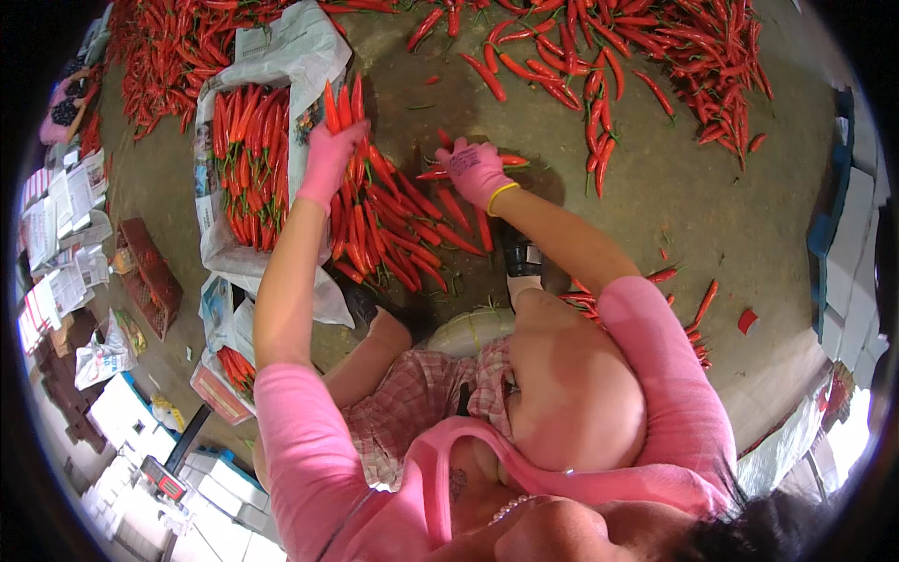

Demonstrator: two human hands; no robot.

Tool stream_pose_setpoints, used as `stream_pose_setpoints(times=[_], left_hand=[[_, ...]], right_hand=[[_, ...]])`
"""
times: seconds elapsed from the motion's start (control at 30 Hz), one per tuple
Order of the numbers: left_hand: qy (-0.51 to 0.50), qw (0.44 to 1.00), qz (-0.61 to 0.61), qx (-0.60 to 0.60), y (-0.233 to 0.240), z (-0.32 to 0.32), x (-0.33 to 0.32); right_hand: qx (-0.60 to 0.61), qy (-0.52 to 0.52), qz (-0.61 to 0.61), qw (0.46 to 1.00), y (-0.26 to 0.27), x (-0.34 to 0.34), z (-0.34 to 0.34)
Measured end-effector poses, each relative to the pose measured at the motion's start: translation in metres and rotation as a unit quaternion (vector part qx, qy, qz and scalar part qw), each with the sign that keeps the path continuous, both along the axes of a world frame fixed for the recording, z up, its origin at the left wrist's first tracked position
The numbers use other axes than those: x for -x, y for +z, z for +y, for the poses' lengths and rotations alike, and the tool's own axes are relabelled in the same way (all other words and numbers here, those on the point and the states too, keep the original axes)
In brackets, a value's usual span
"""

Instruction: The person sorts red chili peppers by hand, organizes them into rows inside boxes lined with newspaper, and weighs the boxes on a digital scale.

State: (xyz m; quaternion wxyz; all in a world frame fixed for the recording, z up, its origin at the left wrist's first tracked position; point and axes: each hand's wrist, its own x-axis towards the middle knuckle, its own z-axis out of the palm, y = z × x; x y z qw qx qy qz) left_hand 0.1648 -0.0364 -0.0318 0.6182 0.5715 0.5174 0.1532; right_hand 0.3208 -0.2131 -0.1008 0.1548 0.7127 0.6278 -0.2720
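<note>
My left hand (329,160), in a pink glove, grips a small bunch of red chili peppers (345,105), their tips pointing away from me. It is just right of a box lined with newspaper (300,133), where red chilies (251,161) lie packed in rows. In the same kind of glove, with a yellow cuff, my right hand (475,172) is over a few chilies on the floor; one pokes out on either side of it. Whether its fingers hold any is hidden. Between my hands and my feet spreads a loose heap of chilies (393,225).
Large chili piles lie at far left (165,63) and far right (709,77), with loose ones between. A second lined box (235,369) is by my left elbow. A red plastic crate (149,274) and newspapers (70,197) lie left. White boxes (853,225) line the right edge.
</note>
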Motion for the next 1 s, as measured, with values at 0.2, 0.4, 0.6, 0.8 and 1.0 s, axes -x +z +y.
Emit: stream_pose_setpoints(times=[0.2,0.4,0.6,0.8,1.0], left_hand=[[0.000,0.983,0.023,0.180,-0.037,-0.092,0.050],[0.190,0.959,-0.012,0.210,-0.069,-0.161,-0.018],[0.305,0.908,-0.109,0.265,-0.073,-0.175,0.021],[0.072,0.948,0.307,-0.035,-0.070,-0.200,-0.033],[-0.004,0.883,0.463,-0.072,-0.071,-0.209,0.003]], right_hand=[[-0.097,-0.116,0.099,0.984,0.005,-0.025,-0.019],[-0.157,-0.276,0.106,0.942,0.005,-0.072,-0.062],[-0.122,-0.279,0.195,0.932,0.036,-0.086,-0.103],[-0.266,-0.033,0.173,0.948,0.003,-0.065,-0.088],[-0.205,0.354,0.030,0.912,-0.007,-0.051,-0.061]])
